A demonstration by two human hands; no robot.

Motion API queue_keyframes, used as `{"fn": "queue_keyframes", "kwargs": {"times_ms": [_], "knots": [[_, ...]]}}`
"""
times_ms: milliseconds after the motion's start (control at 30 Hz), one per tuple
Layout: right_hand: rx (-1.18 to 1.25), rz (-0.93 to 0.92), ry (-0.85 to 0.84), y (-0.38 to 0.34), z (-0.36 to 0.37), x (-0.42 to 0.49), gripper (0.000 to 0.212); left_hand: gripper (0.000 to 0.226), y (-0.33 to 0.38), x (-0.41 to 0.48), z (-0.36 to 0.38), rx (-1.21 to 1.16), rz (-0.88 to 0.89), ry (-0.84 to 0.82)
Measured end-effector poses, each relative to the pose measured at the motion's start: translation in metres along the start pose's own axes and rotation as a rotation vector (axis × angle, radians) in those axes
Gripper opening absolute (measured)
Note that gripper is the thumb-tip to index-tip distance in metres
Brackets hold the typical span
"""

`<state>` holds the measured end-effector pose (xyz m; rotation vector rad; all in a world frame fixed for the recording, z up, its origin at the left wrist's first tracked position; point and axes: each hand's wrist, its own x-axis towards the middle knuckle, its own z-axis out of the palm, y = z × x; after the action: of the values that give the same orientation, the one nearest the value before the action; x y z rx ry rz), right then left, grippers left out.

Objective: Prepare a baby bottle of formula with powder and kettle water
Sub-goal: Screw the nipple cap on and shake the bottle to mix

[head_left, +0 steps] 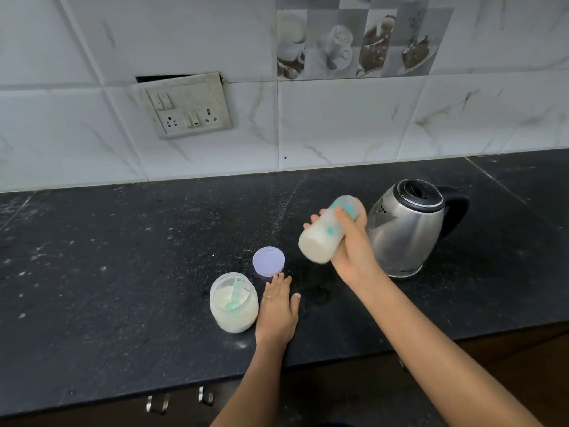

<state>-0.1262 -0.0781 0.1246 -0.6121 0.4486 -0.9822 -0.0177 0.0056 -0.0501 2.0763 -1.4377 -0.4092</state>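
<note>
Counter (123, 257) of speckled black stone is meeting white marbled tiles (338, 118); right hand (354, 248) is gripping a tilted baby bottle (320, 241), left hand (277, 309) lying flat.

The right grip (351, 251) curls round a tilted baby bottle (317, 241) of milky liquid (blurred, base toward seven o'clock), at nine o'clock of the steel kettle (409, 232). The left grip (277, 309) lies flat on the dark desk (123, 257), fingertips near the lilac lid (268, 261). The open powder jar (229, 315) stands at its nine o'clock, a green scoop (235, 295) inside.
</note>
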Motion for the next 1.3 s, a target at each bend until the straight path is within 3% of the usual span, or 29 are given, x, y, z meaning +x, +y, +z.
{"fn": "queue_keyframes", "kwargs": {"times_ms": [67, 133, 167, 300, 333, 400, 467, 567, 600, 700, 733, 767, 900, 1000, 1067, 1300], "knots": [[-0.065, 0.078, -0.049, 0.0, -0.004, 0.0, 0.055, 0.049, -0.001, 0.0, -0.001, -0.005, 0.006, -0.002], [-0.352, 0.206, -0.333, -0.002, -0.008, -0.013, 0.062, 0.051, -0.001, 0.001, 0.0, -0.016, 0.018, -0.012], [-0.401, 0.186, -0.387, -0.002, -0.008, -0.014, 0.064, 0.052, -0.002, 0.001, 0.001, -0.011, 0.023, -0.013], [-0.062, 0.047, -0.026, 0.003, -0.001, -0.001, 0.059, 0.049, -0.001, 0.0, 0.001, 0.005, -0.003, -0.004], [-0.065, 0.072, -0.046, 0.005, -0.002, 0.0, 0.061, 0.048, -0.001, 0.0, 0.001, 0.0, -0.004, -0.008], [-0.318, 0.202, -0.303, 0.006, -0.009, -0.008, 0.067, 0.05, -0.002, 0.001, 0.002, 0.025, 0.013, -0.016], [-0.435, 0.17, -0.42, 0.006, -0.008, -0.012, 0.07, 0.05, -0.002, 0.001, 0.002, 0.064, 0.029, -0.002], [-0.135, 0.103, -0.122, 0.006, -0.005, -0.003, 0.066, 0.048, 0.001, 0.0, 0.0, 0.02, 0.006, 0.002], [-0.116, 0.115, -0.11, 0.005, -0.006, -0.002, 0.068, 0.048, 0.0, 0.0, 0.0, 0.018, 0.007, 0.006], [-0.402, 0.274, -0.447, 0.001, -0.011, -0.009, 0.074, 0.053, -0.002, 0.001, 0.002, 0.069, 0.03, -0.014], [-0.424, 0.261, -0.485, 0.001, -0.009, -0.011, 0.071, 0.053, -0.002, 0.001, 0.003, 0.074, 0.031, -0.014], [-0.368, 0.229, -0.433, 0.001, -0.008, -0.009, 0.067, 0.052, -0.001, 0.001, 0.002, 0.05, 0.023, -0.006], [-0.025, 0.146, 0.084, 0.0, 0.001, 0.001, 0.049, 0.048, 0.002, -0.001, -0.001, 0.031, 0.019, 0.019], [-0.124, 0.207, 0.172, -0.002, 0.0, 0.004, 0.054, 0.049, 0.002, -0.001, 0.0, 0.036, 0.012, 0.016], [-0.056, 0.242, 0.196, -0.004, 0.001, 0.006, 0.057, 0.049, 0.003, -0.001, -0.001, 0.044, 0.008, 0.009], [0.14, 0.309, 0.236, -0.013, 0.002, 0.012, 0.03, 0.048, 0.005, -0.001, -0.003, 0.07, 0.007, 0.005]]}}
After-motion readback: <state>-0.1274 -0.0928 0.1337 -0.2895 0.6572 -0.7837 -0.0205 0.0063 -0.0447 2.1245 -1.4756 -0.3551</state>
